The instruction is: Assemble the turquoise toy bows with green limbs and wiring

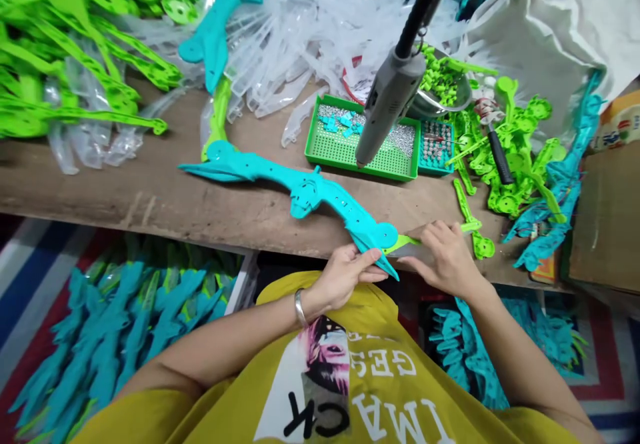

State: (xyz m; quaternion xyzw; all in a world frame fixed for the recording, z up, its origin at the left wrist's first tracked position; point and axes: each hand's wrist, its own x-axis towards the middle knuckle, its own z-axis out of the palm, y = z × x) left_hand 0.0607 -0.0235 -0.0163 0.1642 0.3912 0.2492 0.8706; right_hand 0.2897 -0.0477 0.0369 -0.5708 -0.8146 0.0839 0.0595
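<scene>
A long turquoise plastic piece lies along the table's front edge, its right end pointing toward me. My left hand is closed around that pointed tip, thumb on top. Beside the round joint at this end, a green arm extends right, toward my right hand. The right hand's thumb and fingers are apart around the green arm and a clear part; whether it grips them cannot be told. Another green arm joins the turquoise piece at its left end.
An electric screwdriver hangs over a green tray of screws. Green parts pile up at the left, clear pieces behind. A hammer lies among green parts at right. Turquoise pieces fill the space below the table.
</scene>
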